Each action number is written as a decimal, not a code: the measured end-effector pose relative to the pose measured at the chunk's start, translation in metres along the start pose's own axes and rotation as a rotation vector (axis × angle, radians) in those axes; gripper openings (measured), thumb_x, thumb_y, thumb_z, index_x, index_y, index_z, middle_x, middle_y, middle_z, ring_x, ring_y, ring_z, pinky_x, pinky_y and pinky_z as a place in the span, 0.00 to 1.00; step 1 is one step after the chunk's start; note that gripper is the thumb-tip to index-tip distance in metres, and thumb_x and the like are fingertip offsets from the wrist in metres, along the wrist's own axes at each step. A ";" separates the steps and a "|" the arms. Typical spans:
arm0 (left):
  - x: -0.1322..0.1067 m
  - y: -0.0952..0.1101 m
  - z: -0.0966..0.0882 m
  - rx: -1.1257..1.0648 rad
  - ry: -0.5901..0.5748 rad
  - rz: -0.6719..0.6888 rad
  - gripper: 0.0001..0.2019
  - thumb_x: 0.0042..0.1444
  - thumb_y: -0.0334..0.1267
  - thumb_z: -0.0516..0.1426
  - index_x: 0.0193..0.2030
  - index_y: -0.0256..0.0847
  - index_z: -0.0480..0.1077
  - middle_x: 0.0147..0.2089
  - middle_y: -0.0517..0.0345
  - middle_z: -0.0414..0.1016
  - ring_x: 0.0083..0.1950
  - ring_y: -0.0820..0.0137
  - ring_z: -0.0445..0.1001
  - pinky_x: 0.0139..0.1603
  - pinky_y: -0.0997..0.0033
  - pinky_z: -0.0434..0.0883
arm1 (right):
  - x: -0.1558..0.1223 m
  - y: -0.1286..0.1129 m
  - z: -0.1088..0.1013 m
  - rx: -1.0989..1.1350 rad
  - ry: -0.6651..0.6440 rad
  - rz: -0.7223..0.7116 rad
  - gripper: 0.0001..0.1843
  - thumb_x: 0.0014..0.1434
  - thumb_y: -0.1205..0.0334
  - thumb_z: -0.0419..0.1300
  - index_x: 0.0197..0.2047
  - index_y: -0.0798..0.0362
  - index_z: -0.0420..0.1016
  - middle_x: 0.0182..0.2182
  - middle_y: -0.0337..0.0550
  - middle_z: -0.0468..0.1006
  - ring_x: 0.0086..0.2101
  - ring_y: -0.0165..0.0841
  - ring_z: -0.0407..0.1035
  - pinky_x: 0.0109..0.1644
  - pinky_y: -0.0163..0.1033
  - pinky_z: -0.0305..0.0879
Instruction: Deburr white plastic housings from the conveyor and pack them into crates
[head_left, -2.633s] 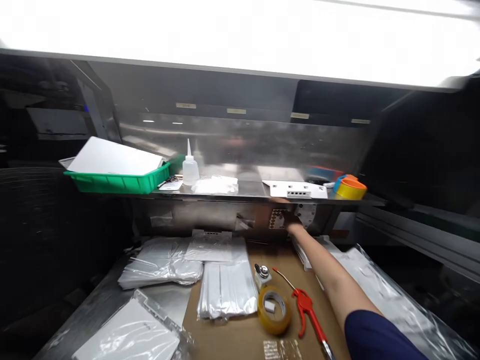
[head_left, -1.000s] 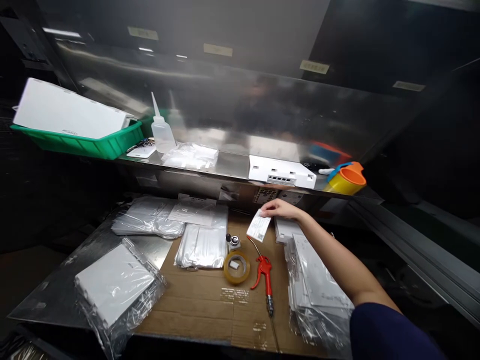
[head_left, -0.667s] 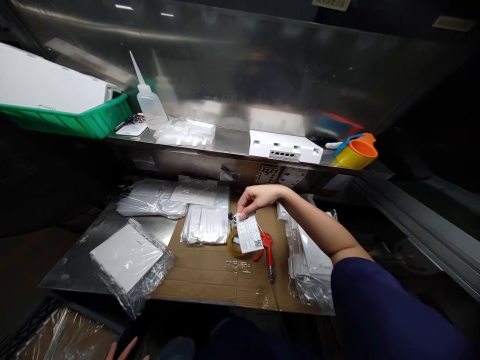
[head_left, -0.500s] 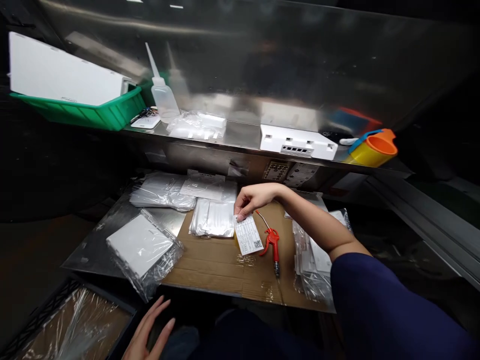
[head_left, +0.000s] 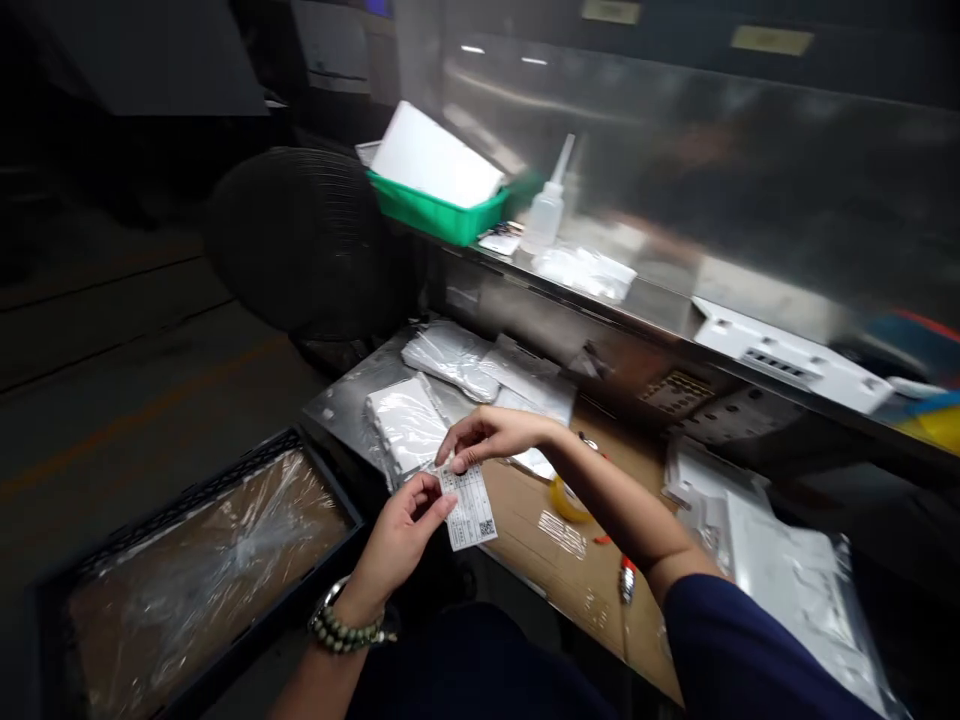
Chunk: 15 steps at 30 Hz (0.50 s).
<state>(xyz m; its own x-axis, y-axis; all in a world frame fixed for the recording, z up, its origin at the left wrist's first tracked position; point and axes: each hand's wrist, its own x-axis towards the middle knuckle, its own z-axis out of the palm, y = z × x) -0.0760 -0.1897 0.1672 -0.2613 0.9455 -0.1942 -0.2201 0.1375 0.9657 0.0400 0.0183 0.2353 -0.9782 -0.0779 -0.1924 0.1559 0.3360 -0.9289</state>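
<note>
A white printed label with a QR code in one corner hangs between my two hands, above the near left edge of the bench. My right hand pinches its top edge with thumb and fingers. My left hand, a beaded bracelet and a watch at its wrist, closes thumb and finger at the label's left side. Just behind them lies a white panel in a clear bag. A roll of yellow tape sits on the cardboard, while a red air gun is partly covered by my right forearm.
A black crate with film-wrapped cardboard stands at the lower left. Bagged white parts lie on the right, more bags at the back. The shelf holds a green bin, a squeeze bottle and a white housing.
My view has turned left. My right hand has carried the label left, off the cardboard's middle. My left hand has risen from below and closed on the label's side.
</note>
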 end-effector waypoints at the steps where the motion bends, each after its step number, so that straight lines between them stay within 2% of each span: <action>1: -0.006 -0.001 -0.023 -0.034 0.056 0.003 0.19 0.54 0.54 0.69 0.37 0.41 0.72 0.36 0.59 0.78 0.41 0.67 0.75 0.45 0.70 0.72 | 0.019 -0.003 0.009 -0.049 0.110 -0.074 0.20 0.69 0.50 0.62 0.56 0.55 0.79 0.42 0.47 0.82 0.40 0.31 0.75 0.47 0.37 0.71; 3: -0.021 -0.003 -0.073 -0.119 0.167 -0.005 0.20 0.54 0.55 0.68 0.41 0.41 0.73 0.42 0.56 0.80 0.46 0.65 0.77 0.51 0.67 0.73 | 0.061 -0.009 0.033 -0.216 0.310 -0.263 0.16 0.73 0.57 0.55 0.56 0.52 0.80 0.50 0.51 0.77 0.47 0.34 0.74 0.53 0.42 0.72; 5: -0.040 -0.005 -0.126 -0.221 0.251 -0.034 0.23 0.53 0.56 0.68 0.45 0.41 0.73 0.45 0.53 0.81 0.48 0.62 0.78 0.54 0.63 0.74 | 0.109 -0.015 0.062 -0.418 0.358 -0.425 0.15 0.73 0.62 0.55 0.55 0.47 0.82 0.57 0.53 0.72 0.56 0.38 0.69 0.60 0.48 0.69; 7: -0.063 -0.010 -0.179 -0.328 0.311 -0.067 0.26 0.51 0.57 0.70 0.47 0.39 0.73 0.45 0.49 0.81 0.48 0.59 0.80 0.53 0.59 0.75 | 0.163 -0.019 0.098 -0.530 0.289 -0.527 0.14 0.71 0.62 0.58 0.54 0.41 0.82 0.60 0.51 0.70 0.59 0.41 0.67 0.62 0.50 0.68; 10: -0.099 -0.027 -0.247 -0.454 0.426 -0.097 0.27 0.44 0.56 0.72 0.43 0.39 0.74 0.43 0.48 0.81 0.46 0.57 0.81 0.50 0.56 0.77 | 0.248 -0.020 0.154 -0.462 0.197 -0.606 0.13 0.69 0.59 0.62 0.53 0.36 0.82 0.52 0.47 0.77 0.53 0.41 0.72 0.55 0.49 0.74; 13: -0.133 -0.062 -0.299 -0.505 0.621 -0.130 0.29 0.45 0.65 0.69 0.37 0.40 0.73 0.38 0.50 0.79 0.42 0.59 0.79 0.46 0.56 0.78 | 0.323 -0.011 0.199 -0.416 0.135 -0.577 0.12 0.69 0.56 0.61 0.53 0.33 0.82 0.47 0.44 0.82 0.48 0.43 0.75 0.52 0.53 0.76; 15: -0.156 -0.093 -0.326 -0.479 0.791 -0.190 0.29 0.50 0.69 0.63 0.34 0.40 0.72 0.33 0.54 0.76 0.39 0.62 0.78 0.45 0.58 0.77 | 0.366 0.001 0.217 -0.448 0.068 -0.552 0.13 0.70 0.54 0.59 0.52 0.31 0.82 0.46 0.42 0.84 0.46 0.44 0.77 0.50 0.55 0.77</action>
<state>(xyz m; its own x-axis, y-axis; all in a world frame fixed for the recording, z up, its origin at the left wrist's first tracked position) -0.3209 -0.4464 0.0513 -0.7044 0.4208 -0.5716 -0.6416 -0.0331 0.7663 -0.2885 -0.2136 0.0952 -0.9067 -0.2940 0.3025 -0.4217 0.6188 -0.6628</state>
